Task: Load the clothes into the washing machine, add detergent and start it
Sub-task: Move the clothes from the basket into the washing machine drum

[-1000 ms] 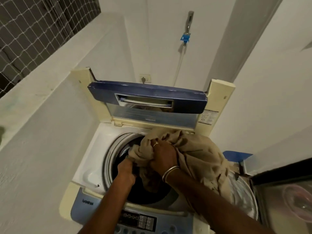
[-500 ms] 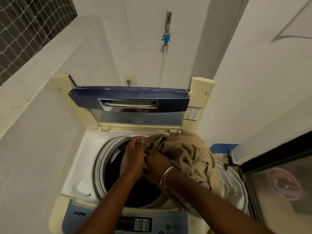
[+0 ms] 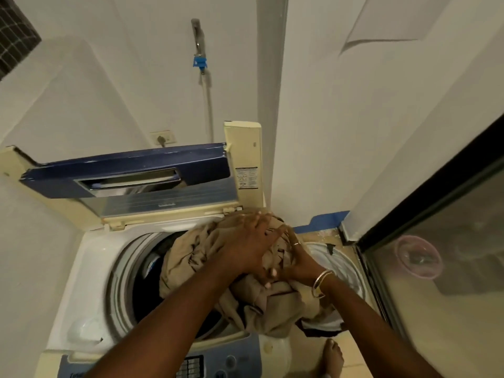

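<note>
Fingers [image 3: 259,222] of the left hand [image 3: 251,244] lie spread and flat over the top of a crumpled beige cloth garment bundle [image 3: 191,257], pressing on it rather than pinching it. Left of the bundle, the dark round drum opening [image 3: 147,290] of the white top-loading washing machine [image 3: 90,257] stands partly uncovered beneath the raised blue lid [image 3: 128,170]. To the right, the right hand [image 3: 297,263], wearing a ring and a metal bangle [image 3: 321,283], is curled into the folds with cloth caught in its closed fingers. Most of the bundle sits on the drum's right rim, some spilling outside, over the machine's edge. Step in hand: loading. Judged next move: gather the overhanging cloth leftward and push it down into the drum, both hands clear of the rim. Detergent and the control panel [image 3: 196,364] appear untouched.
</note>
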Tool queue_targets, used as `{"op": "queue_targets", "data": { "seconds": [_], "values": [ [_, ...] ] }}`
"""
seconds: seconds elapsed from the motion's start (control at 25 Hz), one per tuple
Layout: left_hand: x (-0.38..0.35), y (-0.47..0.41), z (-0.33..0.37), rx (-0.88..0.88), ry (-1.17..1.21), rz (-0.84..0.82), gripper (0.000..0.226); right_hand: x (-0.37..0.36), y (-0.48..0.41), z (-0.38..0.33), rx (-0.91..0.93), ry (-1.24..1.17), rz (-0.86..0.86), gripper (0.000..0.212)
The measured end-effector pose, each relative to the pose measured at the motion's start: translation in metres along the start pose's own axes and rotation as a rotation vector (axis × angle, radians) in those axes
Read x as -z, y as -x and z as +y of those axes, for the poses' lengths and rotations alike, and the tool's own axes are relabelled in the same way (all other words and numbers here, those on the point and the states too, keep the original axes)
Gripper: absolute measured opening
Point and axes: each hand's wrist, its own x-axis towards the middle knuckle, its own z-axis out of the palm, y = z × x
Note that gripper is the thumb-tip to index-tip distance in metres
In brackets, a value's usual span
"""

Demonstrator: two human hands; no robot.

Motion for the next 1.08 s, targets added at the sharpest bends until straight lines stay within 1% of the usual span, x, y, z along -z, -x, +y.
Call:
{"op": "queue_targets", "data": {
  "seconds": [0.08,0.16,0.2,0.24,0.28,0.32,0.4,0.44,0.48,0.6,0.64,0.72,0.8,0.88,0.92,1.0,1.04,1.08],
  "values": [
    [0.01,-0.01,0.008,0.052,0.002,-0.075,0.128,0.006,-0.006,0.009,0.016,0.207,-0.081,0.144],
    [0.016,-0.016,0.016,0.095,-0.053,-0.084,0.119,0.013,-0.012,0.001,-0.011,0.261,-0.158,0.151],
    [0.018,-0.018,0.02,0.109,-0.073,-0.089,0.114,0.017,-0.014,-0.006,-0.032,0.286,-0.208,0.151],
    [0.017,-0.02,0.021,0.123,-0.07,-0.095,0.108,0.02,-0.016,-0.013,-0.057,0.327,-0.245,0.144],
    [0.018,-0.021,0.022,0.125,-0.051,-0.09,0.103,0.022,-0.018,-0.018,-0.082,0.375,-0.253,0.13],
    [0.017,-0.02,0.022,0.12,-0.025,-0.079,0.098,0.025,-0.017,-0.022,-0.1,0.43,-0.229,0.109],
    [0.016,-0.009,0.013,0.109,0.058,-0.005,0.092,0.029,-0.009,-0.036,-0.105,0.572,-0.134,0.067],
    [0.013,0.0,0.005,0.113,0.12,0.047,0.09,0.03,-0.003,-0.044,-0.088,0.636,-0.073,0.052],
    [0.009,0.012,-0.004,0.122,0.195,0.101,0.089,0.029,0.004,-0.055,-0.053,0.67,-0.01,0.044],
    [0.005,0.061,-0.038,0.151,0.422,0.252,0.086,0.016,0.018,-0.1,0.206,0.585,0.185,0.039],
    [0.004,0.08,-0.051,0.156,0.484,0.322,0.081,0.007,0.02,-0.118,0.3,0.535,0.225,0.038],
    [0.003,0.119,-0.073,0.212,0.623,0.46,0.074,-0.017,0.019,-0.151,0.426,0.419,0.261,0.04],
    [-0.003,0.157,-0.086,0.358,0.798,0.598,0.068,-0.047,0.009,-0.181,0.454,0.217,0.303,0.041],
    [-0.014,0.181,-0.09,0.571,0.962,0.696,0.061,-0.076,-0.005,-0.206,0.41,0.007,0.348,0.043],
    [-0.024,0.188,-0.094,0.661,1.005,0.721,0.059,-0.093,-0.013,-0.213,0.384,-0.044,0.352,0.043],
    [-0.051,0.192,-0.11,0.744,1.05,0.713,0.058,-0.133,-0.028,-0.217,0.386,-0.104,0.323,0.037],
    [-0.069,0.193,-0.122,0.781,1.047,0.664,0.061,-0.153,-0.035,-0.212,0.405,-0.112,0.315,0.035],
    [-0.086,0.193,-0.136,0.835,1.042,0.613,0.064,-0.172,-0.045,-0.2,0.406,-0.078,0.303,0.038]
  ]
}}
